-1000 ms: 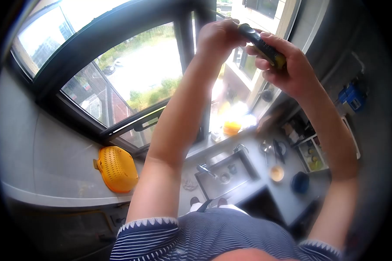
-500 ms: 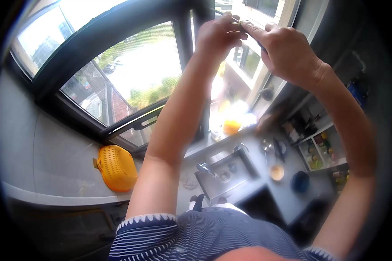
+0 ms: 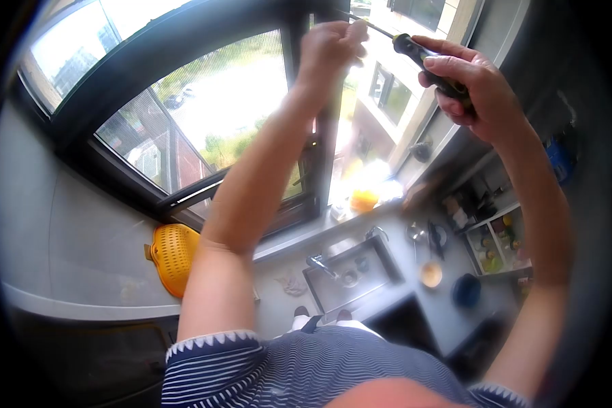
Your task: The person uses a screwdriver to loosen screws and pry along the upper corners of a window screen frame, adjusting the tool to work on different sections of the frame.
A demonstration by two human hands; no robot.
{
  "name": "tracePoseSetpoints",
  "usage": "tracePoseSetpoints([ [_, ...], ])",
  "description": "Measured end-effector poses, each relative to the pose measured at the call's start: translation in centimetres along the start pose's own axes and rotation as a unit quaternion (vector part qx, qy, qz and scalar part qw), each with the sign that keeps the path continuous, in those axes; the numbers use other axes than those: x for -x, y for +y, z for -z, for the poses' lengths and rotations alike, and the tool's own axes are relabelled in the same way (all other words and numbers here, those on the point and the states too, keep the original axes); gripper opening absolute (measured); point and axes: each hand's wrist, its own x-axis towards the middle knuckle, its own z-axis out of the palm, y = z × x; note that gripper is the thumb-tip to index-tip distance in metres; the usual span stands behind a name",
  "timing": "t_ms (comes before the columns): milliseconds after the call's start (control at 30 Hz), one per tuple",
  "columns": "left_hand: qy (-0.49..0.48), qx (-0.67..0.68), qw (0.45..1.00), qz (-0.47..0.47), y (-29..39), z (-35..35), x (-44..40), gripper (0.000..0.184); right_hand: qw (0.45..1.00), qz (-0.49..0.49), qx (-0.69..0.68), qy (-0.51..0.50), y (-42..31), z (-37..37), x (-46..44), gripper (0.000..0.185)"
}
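Note:
My right hand (image 3: 472,85) is wrapped round the black and yellow-green handle of a screwdriver (image 3: 428,62) at the upper right. Its thin shaft runs up and left towards the top of the dark window frame (image 3: 309,81). My left hand (image 3: 333,51) is raised beside that frame, with its curled fingers closed at the shaft. The tip, and what it meets, cannot be made out in the glare and at the frame's edge.
An orange perforated basket (image 3: 173,258) stands on the counter at left, partly behind my left arm. Below are a sink (image 3: 353,292) with a faucet (image 3: 319,264), a pale bowl (image 3: 430,274) and a dark blue round container (image 3: 466,291). Shelves (image 3: 500,238) hold bottles at right.
My right hand has drawn back to the right and down, its grip now round the screwdriver's handle, which shows plainly. My left hand has shifted slightly left and its fingers have curled in more.

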Motion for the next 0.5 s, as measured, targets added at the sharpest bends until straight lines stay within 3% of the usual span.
tracePoseSetpoints([
  [33, 0.133, -0.358, 0.889, -0.251, -0.8, 2.1, -0.5, 0.029, 0.999, 0.006, 0.033, 0.005, -0.3, 0.4, -0.2, 0.049],
  [67, 0.229, -0.449, 0.76, -0.41, -0.9, 4.7, -1.7, 0.033, 0.999, 0.009, 0.042, -0.001, -0.3, 0.7, -0.3, 0.05],
  [100, 0.243, -0.607, 0.633, -0.416, 0.3, 7.0, -2.0, 0.036, 0.999, 0.009, 0.051, -0.007, -0.3, 0.9, -0.3, 0.05],
  [133, 0.264, -0.649, 0.53, -0.477, 1.7, 8.4, -2.3, 0.034, 0.998, 0.01, 0.06, -0.012, -0.1, 1.2, -0.3, 0.05],
  [167, 0.174, -0.6, 0.712, -0.32, 1.0, 9.0, -2.5, 0.041, 0.998, 0.003, 0.053, -0.015, 0.0, 1.4, -0.3, 0.051],
  [233, 0.175, -0.656, 0.653, -0.337, 1.3, 12.1, -3.3, 0.044, 0.999, -0.007, 0.042, -0.022, 0.1, 1.9, -0.5, 0.052],
  [400, 0.158, -0.653, 0.618, -0.408, 0.4, 13.0, -3.9, 0.042, 0.999, -0.007, 0.037, -0.003, 0.5, 2.2, -0.7, 0.049],
  [500, 0.148, -0.663, 0.592, -0.434, 0.4, 13.3, -4.0, 0.041, 0.984, 0.026, 0.174, -0.006, -0.8, 2.5, -0.8, 0.048],
])
